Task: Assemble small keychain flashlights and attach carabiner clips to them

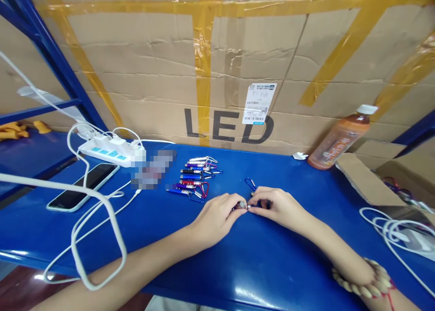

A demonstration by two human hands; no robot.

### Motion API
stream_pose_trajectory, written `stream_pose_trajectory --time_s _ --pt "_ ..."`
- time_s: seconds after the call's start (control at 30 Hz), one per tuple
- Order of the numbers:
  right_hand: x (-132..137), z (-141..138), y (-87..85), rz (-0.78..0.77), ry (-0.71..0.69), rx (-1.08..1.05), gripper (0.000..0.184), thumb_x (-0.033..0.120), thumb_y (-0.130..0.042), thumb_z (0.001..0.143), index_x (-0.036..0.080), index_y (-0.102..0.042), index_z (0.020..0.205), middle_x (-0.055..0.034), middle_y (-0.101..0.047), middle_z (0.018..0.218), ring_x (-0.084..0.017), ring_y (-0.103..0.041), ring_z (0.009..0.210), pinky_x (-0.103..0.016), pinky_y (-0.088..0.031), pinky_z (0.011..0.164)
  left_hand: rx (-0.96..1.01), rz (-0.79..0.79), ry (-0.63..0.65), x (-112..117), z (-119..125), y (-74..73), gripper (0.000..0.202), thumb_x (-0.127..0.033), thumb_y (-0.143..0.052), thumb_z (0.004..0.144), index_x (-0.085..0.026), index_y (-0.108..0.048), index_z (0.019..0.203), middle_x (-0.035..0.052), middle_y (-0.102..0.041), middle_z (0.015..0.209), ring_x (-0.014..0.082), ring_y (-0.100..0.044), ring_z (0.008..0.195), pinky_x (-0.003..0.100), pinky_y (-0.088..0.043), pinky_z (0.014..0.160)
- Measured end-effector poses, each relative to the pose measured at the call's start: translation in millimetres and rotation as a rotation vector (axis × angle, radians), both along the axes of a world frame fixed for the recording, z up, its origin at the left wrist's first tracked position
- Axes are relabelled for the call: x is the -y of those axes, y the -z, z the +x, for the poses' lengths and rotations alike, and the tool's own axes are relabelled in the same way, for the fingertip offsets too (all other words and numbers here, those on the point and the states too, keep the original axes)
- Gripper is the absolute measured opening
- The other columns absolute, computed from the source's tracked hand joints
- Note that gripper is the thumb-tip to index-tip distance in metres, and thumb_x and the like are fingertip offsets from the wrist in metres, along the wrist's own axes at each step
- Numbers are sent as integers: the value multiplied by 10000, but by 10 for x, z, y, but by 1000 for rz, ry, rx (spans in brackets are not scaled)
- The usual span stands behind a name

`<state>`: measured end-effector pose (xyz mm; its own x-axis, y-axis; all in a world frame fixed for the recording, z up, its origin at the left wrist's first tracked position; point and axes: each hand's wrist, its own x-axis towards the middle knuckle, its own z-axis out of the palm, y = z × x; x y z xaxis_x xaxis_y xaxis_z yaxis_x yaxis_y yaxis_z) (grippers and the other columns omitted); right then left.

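Two bare forearms of ours reach over a blue tabletop [272,261], a beaded bracelet [362,279] round the right wrist and a thick white cable [117,238] looping across the left arm. Our left hand [219,218] is closed on a small grey-ended piece [242,205], mostly hidden by the fingers. Our right hand [279,205] comes up close to it, thumb and fingertips pinched on a tiny silvery bit [249,206]; we cannot tell whether the two pieces join. A blue clip [250,184] shows just beyond the right hand. On our right sits a coiled white cable [387,225], with an open carton [369,179] behind. Past our left hand we have a row of slim pens [192,177] with carabiner clips, and farther left a phone [83,187] near a power strip [108,153]. Behind, an amber bottle [340,141] stands before a large cardboard box [152,75] printed LED.
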<state>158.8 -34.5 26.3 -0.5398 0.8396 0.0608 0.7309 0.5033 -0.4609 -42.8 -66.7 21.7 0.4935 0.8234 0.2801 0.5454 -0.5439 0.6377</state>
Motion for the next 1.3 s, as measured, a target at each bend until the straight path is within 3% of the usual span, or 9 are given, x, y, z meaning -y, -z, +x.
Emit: stream_pose_trajectory --time_s 0.2,0.37,0.57,0.83,0.97,1.07,1.17,1.3 --pt "-10 -34 42 -6 11 -115 108 299 -628 777 208 -686 769 -1 -644 784 -88 -556 567 -196 -405 526 3 -58 -35 -8 -21 37 117 -195 -440 907 -221 -545 951 -6 -634 854 149 -597 768 230 -429 717" --pt "49 -106 -18 124 88 -457 101 255 -646 748 162 -686 739 -28 -633 748 -74 -533 516 -191 -407 468 -3 -103 -33 -7 -14 63 158 -190 -363 921 -216 -516 953 -18 -597 746 148 -576 679 230 -408 659" --pt "146 -163 -42 154 -41 -635 100 236 -656 761 149 -706 764 -46 -633 740 -75 -520 527 -188 -410 447 -12 -124 15 -9 2 63 169 -166 -350 902 -207 -494 824 -15 -552 709 148 -529 642 223 -369 605" --pt "152 -142 -103 35 -160 -513 172 281 -597 822 164 -716 779 -56 -617 822 -105 -557 666 -192 -422 497 21 -149 39 -36 1 90 135 -167 -350 895 -210 -473 863 -3 -544 759 155 -520 695 235 -376 655" --pt "41 -11 -107 146 46 -455 198 341 -631 789 180 -715 868 -43 -627 826 -81 -526 564 -195 -408 482 55 -156 6 -68 -9 103 126 -189 -365 900 -214 -449 809 -9 -524 752 155 -519 715 245 -377 683" --pt "-47 99 -55 219 179 -225 244 390 -686 733 237 -716 920 -17 -643 854 -70 -502 508 -208 -390 484 87 -156 -17 -79 -10 96 130 -189 -355 908 -217 -432 807 -11 -521 771 150 -519 742 244 -380 710" --pt "-85 153 3 194 169 -26 233 403 -688 732 285 -716 931 5 -653 872 -80 -537 540 -204 -370 491 104 -153 -23 -76 -5 87 128 -188 -363 907 -220 -431 804 -11 -525 793 149 -514 768 242 -378 724" --pt "-100 148 63 189 120 17 130 341 -627 801 285 -725 866 12 -665 876 -95 -589 614 -199 -369 526 100 -161 -13 -62 -1 91 124 -205 -370 911 -223 -450 817 -13 -531 794 150 -519 769 247 -379 725"
